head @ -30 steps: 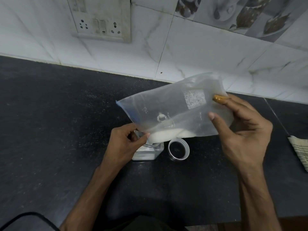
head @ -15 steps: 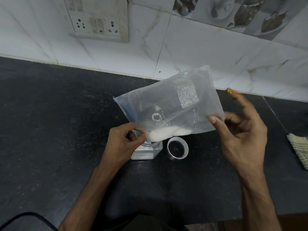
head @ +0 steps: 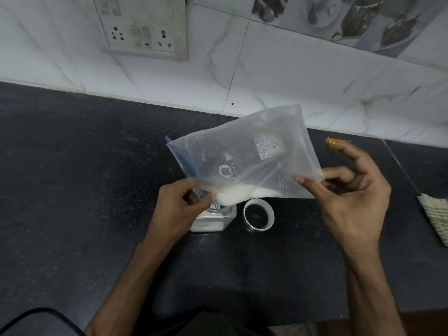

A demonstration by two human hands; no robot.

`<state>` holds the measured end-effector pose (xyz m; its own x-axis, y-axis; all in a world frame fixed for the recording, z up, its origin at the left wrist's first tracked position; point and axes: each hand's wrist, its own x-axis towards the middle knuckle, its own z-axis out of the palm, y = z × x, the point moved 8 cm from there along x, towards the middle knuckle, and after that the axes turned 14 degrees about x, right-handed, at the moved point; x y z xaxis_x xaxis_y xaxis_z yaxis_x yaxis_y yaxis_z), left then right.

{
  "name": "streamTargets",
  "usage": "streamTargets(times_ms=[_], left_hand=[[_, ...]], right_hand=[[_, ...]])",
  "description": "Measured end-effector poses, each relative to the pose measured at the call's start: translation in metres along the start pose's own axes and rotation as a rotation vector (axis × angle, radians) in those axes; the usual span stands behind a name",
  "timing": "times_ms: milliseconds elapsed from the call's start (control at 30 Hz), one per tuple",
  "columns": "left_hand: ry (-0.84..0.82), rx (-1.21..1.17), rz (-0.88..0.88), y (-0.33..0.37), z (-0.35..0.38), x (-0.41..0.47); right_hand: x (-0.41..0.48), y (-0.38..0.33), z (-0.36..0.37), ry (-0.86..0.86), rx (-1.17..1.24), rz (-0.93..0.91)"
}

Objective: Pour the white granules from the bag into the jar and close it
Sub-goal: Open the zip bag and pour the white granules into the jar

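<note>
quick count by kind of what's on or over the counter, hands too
bag: 1
jar: 1
lid: 1
cloth: 1
hands: 2 (left hand, right hand)
total: 6

The mouth of the jar (head: 214, 221) is mostly hidden behind the bag (head: 242, 146) and the left hand (head: 177, 209). The bag's print is too blurred to read. Far right of the jar, a folded cloth (head: 436, 214) runs off the frame edge. Behind the jar, the socket plate (head: 145, 40) is cropped at the top.
</note>
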<state>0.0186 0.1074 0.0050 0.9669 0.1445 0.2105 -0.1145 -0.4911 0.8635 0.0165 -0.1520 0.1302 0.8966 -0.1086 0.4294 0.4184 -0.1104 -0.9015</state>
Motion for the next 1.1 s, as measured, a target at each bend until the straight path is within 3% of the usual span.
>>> streamTargets(times_ms=[367, 533, 1100], left_hand=[[-0.020, 0.019, 0.013, 0.001, 0.001, -0.001], [-0.019, 0.027, 0.031, 0.002, 0.001, 0.000], [-0.018, 0.023, -0.006, 0.000, 0.001, -0.001]], right_hand=[[0.000, -0.001, 0.001, 0.013, -0.007, -0.005], [-0.002, 0.000, 0.006, -0.060, -0.041, 0.011], [-0.002, -0.009, 0.003, 0.042, -0.024, -0.054]])
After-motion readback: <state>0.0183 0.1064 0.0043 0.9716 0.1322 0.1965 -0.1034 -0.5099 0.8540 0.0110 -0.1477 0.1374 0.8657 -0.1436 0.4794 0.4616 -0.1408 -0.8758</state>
